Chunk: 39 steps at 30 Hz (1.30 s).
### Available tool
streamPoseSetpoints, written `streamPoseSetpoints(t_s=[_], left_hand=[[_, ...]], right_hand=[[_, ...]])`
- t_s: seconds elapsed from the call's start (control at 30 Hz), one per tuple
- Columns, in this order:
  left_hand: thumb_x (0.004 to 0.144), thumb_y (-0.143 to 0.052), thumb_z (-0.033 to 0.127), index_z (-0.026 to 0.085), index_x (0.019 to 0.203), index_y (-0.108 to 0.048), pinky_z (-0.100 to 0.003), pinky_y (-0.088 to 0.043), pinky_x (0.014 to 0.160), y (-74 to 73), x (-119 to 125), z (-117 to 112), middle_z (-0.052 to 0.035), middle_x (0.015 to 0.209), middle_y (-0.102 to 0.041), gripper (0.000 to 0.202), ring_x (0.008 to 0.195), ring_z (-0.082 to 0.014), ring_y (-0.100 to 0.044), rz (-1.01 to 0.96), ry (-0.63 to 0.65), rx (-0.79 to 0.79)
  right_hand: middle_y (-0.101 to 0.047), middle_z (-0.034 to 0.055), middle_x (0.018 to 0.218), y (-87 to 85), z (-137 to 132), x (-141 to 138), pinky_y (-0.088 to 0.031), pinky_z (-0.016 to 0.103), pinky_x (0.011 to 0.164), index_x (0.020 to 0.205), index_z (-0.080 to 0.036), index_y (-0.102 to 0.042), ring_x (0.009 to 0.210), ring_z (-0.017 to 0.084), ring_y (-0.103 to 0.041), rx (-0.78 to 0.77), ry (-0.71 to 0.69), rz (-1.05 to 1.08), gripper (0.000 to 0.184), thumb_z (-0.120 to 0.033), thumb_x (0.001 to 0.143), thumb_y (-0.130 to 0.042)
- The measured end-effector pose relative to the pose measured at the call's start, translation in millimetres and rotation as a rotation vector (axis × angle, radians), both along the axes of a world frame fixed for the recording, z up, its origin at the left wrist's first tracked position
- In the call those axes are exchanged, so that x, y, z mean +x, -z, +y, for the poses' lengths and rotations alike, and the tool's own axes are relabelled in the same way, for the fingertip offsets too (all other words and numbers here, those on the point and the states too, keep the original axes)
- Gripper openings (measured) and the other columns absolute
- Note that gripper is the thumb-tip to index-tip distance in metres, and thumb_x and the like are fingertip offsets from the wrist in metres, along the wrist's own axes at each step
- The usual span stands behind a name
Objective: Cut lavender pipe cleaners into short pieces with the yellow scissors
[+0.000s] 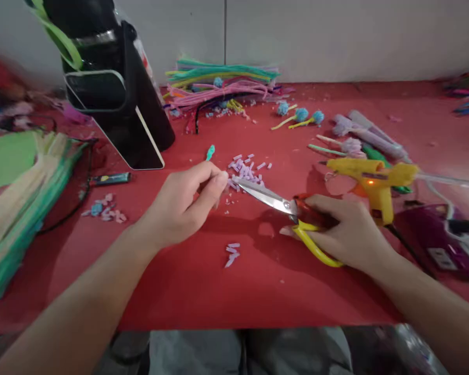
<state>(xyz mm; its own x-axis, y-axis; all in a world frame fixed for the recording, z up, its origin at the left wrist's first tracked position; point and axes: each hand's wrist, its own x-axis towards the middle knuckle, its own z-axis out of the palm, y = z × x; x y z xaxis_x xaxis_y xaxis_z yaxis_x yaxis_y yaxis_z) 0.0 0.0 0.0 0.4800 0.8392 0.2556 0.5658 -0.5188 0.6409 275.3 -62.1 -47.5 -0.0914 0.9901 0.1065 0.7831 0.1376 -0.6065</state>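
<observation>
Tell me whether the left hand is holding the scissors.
No, the right hand grips the scissors.

The light is soft and not very bright, so the wall behind the scissors looks gray. The scissors have a shiny blade. Soft, dark shadows lie on the red table just below them. To their right, a tiny orange light glows on the yellow glue gun. Far left of the scissors, the red heap looks smeary.
</observation>
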Motion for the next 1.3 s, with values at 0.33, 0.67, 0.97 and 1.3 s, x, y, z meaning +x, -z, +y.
streamPoseSetpoints(t_s=[0.33,0.67,0.97,1.3], left_hand=[[0.100,-0.043,0.029,0.020,0.075,-0.051,-0.025,-0.043,0.059,-1.1,1.7,-1.9,0.0036,0.064,-0.058,0.028,0.059,-0.0103,-0.054,-0.013,-0.001,-0.002],[0.101,-0.041,0.030,0.020,0.074,-0.051,-0.026,-0.041,0.056,1.1,2.2,-1.4,0.0037,0.062,-0.056,0.031,0.055,-0.0100,-0.051,0.025,-0.007,0.013],[0.101,-0.041,0.029,0.020,0.074,-0.050,-0.024,-0.041,0.056,-0.5,2.6,-1.6,0.0041,0.062,-0.056,0.030,0.055,-0.0092,-0.051,0.018,-0.002,0.008],[0.102,-0.040,0.030,0.020,0.074,-0.050,-0.024,-0.042,0.058,-0.8,2.5,-2.2,0.0037,0.062,-0.056,0.031,0.056,-0.0094,-0.052,0.026,0.000,0.008]], right_hand=[[-0.035,-0.0043,0.059,1.3,1.5,0.1,-0.029,0.024,0.049,0.065,-0.018,-0.055,0.057,0.010,-0.030,-0.006,0.037,0.000,0.052,-0.067,0.068,-0.073],[-0.032,-0.0061,0.061,0.7,-1.1,1.3,-0.024,0.025,0.050,0.067,-0.019,-0.050,0.059,0.010,-0.026,-0.037,0.052,0.050,0.054,-0.065,0.063,-0.078],[-0.033,-0.0050,0.061,-0.5,-0.9,-0.4,-0.027,0.026,0.050,0.067,-0.019,-0.054,0.059,0.011,-0.026,-0.063,0.053,0.022,0.054,-0.070,0.065,-0.074],[-0.032,-0.0052,0.059,0.3,1.2,0.2,-0.027,0.023,0.048,0.064,-0.018,-0.052,0.056,0.009,-0.027,0.001,0.033,0.025,0.047,-0.059,0.071,-0.074]])
